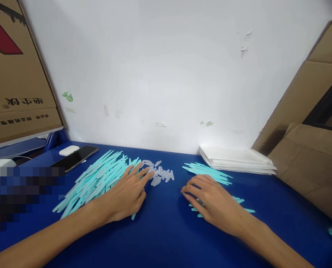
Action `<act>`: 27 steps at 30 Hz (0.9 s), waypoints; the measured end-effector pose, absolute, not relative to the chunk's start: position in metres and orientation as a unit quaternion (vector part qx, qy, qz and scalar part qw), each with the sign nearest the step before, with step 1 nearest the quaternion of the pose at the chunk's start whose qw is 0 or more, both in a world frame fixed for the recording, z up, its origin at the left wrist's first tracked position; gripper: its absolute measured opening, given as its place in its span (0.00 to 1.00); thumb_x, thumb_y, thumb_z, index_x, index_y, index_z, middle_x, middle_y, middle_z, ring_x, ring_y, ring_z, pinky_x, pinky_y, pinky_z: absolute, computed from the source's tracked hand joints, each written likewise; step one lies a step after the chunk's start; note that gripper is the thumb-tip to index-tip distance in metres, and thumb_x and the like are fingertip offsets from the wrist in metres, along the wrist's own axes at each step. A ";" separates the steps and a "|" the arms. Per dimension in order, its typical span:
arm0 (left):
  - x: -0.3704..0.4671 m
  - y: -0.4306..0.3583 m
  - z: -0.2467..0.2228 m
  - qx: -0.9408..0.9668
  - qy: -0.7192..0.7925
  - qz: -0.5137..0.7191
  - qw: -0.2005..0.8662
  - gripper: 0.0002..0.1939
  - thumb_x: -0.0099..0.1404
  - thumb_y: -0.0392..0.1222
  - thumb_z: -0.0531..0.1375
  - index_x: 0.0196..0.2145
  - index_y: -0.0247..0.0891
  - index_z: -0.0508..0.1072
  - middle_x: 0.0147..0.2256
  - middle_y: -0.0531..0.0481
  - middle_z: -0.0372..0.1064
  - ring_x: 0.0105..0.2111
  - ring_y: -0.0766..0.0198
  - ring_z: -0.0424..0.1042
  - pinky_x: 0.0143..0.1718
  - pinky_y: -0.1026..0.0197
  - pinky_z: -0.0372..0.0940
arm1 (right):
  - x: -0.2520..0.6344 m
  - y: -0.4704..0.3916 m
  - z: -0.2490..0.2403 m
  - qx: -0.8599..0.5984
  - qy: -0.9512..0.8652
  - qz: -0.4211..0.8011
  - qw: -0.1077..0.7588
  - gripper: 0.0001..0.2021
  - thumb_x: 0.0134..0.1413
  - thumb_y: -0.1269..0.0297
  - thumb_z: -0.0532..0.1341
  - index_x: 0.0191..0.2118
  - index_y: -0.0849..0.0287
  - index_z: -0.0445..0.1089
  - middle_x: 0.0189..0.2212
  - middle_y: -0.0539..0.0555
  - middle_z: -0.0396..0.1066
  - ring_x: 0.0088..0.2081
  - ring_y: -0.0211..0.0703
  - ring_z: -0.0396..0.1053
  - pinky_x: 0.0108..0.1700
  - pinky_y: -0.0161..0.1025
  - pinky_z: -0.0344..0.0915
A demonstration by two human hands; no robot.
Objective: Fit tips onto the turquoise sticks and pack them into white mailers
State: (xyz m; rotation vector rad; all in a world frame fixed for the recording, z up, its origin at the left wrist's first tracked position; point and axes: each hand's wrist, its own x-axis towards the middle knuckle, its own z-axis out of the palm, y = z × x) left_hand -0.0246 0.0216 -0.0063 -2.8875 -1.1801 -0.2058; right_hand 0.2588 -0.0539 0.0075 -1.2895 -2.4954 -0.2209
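Many thin turquoise sticks (96,178) lie in a large pile on the left of the blue table. My left hand (129,191) is over the pile's right edge, fingers apart, its fingertips by small translucent pieces (160,174). One turquoise stick shows beneath that hand. On the right, my right hand (207,195) rests over a smaller group of turquoise sticks (195,209), its fingers curved and slightly apart; what lies under the palm is hidden. Just behind it is another small group of turquoise sticks (207,172).
White flat sheets or bags (238,159) are stacked at the back right. A phone (75,158) and a white case (69,150) lie at the back left. Cardboard boxes stand left (18,74) and right (311,167), against a white wall (166,74).
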 end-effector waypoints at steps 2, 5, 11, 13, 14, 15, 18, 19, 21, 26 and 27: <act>-0.025 0.021 -0.004 -0.928 -0.366 -0.064 -0.002 0.31 0.70 0.34 0.46 0.69 0.45 0.51 0.70 0.48 0.48 0.71 0.47 0.37 0.68 0.37 0.43 | 0.259 -0.054 0.007 -0.452 -0.874 -0.075 0.159 0.10 0.69 0.68 0.54 0.47 0.54 0.73 0.41 0.53 0.74 0.44 0.46 0.70 0.49 0.49 0.65; -0.024 0.019 -0.001 -0.930 -0.362 -0.055 -0.022 0.32 0.70 0.32 0.46 0.69 0.45 0.51 0.70 0.49 0.49 0.71 0.47 0.38 0.68 0.36 0.43 | 0.259 -0.055 0.008 -0.453 -0.875 -0.071 0.157 0.10 0.69 0.68 0.54 0.47 0.54 0.73 0.42 0.54 0.74 0.45 0.46 0.70 0.50 0.49 0.65; -0.023 0.018 0.000 -0.934 -0.349 -0.065 -0.038 0.33 0.69 0.30 0.46 0.69 0.45 0.51 0.70 0.50 0.48 0.71 0.47 0.39 0.68 0.36 0.44 | 0.259 -0.054 0.007 -0.455 -0.876 -0.066 0.148 0.11 0.69 0.67 0.54 0.47 0.54 0.73 0.42 0.53 0.74 0.46 0.46 0.70 0.50 0.49 0.63; -0.023 0.018 -0.001 -0.935 -0.347 -0.065 -0.040 0.34 0.68 0.29 0.46 0.69 0.45 0.51 0.70 0.50 0.48 0.71 0.48 0.40 0.68 0.36 0.43 | 0.259 -0.054 0.007 -0.454 -0.876 -0.065 0.147 0.11 0.69 0.66 0.53 0.48 0.53 0.73 0.42 0.53 0.74 0.46 0.46 0.70 0.50 0.48 0.63; -0.023 0.019 -0.002 -0.936 -0.343 -0.067 -0.041 0.34 0.68 0.28 0.46 0.69 0.45 0.51 0.69 0.50 0.49 0.70 0.48 0.40 0.68 0.36 0.44 | 0.259 -0.054 0.007 -0.454 -0.877 -0.063 0.145 0.11 0.70 0.66 0.53 0.49 0.53 0.72 0.42 0.53 0.74 0.46 0.46 0.69 0.50 0.48 0.63; -0.023 0.020 -0.003 -0.937 -0.338 -0.072 -0.040 0.33 0.68 0.27 0.46 0.69 0.45 0.52 0.69 0.49 0.50 0.70 0.48 0.41 0.68 0.37 0.44 | 0.259 -0.054 0.007 -0.454 -0.877 -0.060 0.144 0.11 0.70 0.66 0.53 0.49 0.53 0.72 0.42 0.53 0.74 0.46 0.46 0.69 0.50 0.49 0.63; -0.024 0.023 -0.007 -0.941 -0.323 -0.097 -0.037 0.31 0.70 0.28 0.45 0.68 0.45 0.55 0.68 0.47 0.53 0.69 0.50 0.46 0.68 0.38 0.46 | 0.259 -0.054 0.007 -0.455 -0.878 -0.052 0.137 0.11 0.70 0.66 0.53 0.49 0.53 0.72 0.42 0.52 0.74 0.46 0.46 0.69 0.50 0.49 0.62; -0.024 0.024 -0.008 -0.941 -0.318 -0.105 -0.037 0.30 0.71 0.28 0.45 0.67 0.45 0.55 0.67 0.47 0.55 0.69 0.51 0.48 0.68 0.39 0.47 | 0.259 -0.054 0.007 -0.455 -0.878 -0.053 0.138 0.11 0.70 0.66 0.53 0.49 0.53 0.72 0.42 0.52 0.74 0.45 0.46 0.69 0.50 0.49 0.62; -0.024 0.025 -0.010 -0.941 -0.315 -0.117 -0.037 0.31 0.70 0.27 0.46 0.67 0.46 0.56 0.67 0.46 0.56 0.68 0.50 0.50 0.67 0.38 0.48 | 0.259 -0.054 0.007 -0.455 -0.878 -0.055 0.139 0.11 0.70 0.66 0.53 0.48 0.53 0.72 0.42 0.52 0.74 0.46 0.46 0.69 0.50 0.49 0.62; -0.026 0.023 -0.011 -0.943 -0.317 -0.089 -0.040 0.40 0.63 0.20 0.46 0.69 0.47 0.51 0.69 0.44 0.49 0.69 0.48 0.46 0.67 0.34 0.47 | 0.261 -0.053 0.006 -0.456 -0.877 -0.056 0.142 0.10 0.70 0.66 0.53 0.47 0.53 0.72 0.42 0.52 0.74 0.46 0.46 0.69 0.50 0.49 0.62; -0.026 0.022 -0.010 -0.944 -0.317 -0.078 -0.039 0.42 0.61 0.20 0.46 0.69 0.46 0.50 0.69 0.43 0.48 0.70 0.48 0.44 0.67 0.33 0.46 | 0.260 -0.053 0.006 -0.456 -0.877 -0.056 0.143 0.10 0.69 0.66 0.53 0.47 0.53 0.72 0.42 0.52 0.74 0.46 0.46 0.69 0.50 0.49 0.62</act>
